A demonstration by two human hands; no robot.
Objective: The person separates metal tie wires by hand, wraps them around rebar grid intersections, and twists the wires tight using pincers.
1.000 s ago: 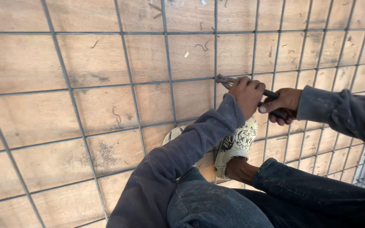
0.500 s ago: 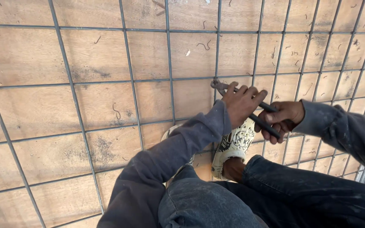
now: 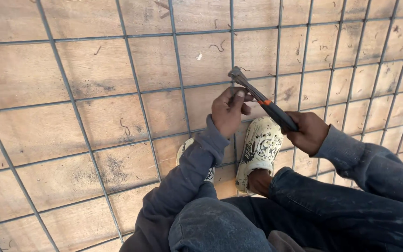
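Looking straight down here. The right hand point(image 3: 309, 132) is wrapped around the handles of a pair of pliers point(image 3: 262, 100), whose nose sits right on a crossing of the steel mesh point(image 3: 178, 88) laid over the wooden floor boards point(image 3: 38, 130). The left hand point(image 3: 228, 111) is curled up against the pliers near the head, fingers pinching something there, maybe a bit of wire, too small to make out. Both cream clogs point(image 3: 260, 149) stand on the mesh, but the left one is mostly hidden behind the grey sleeve point(image 3: 183, 186). The knees block the bottom of the view.
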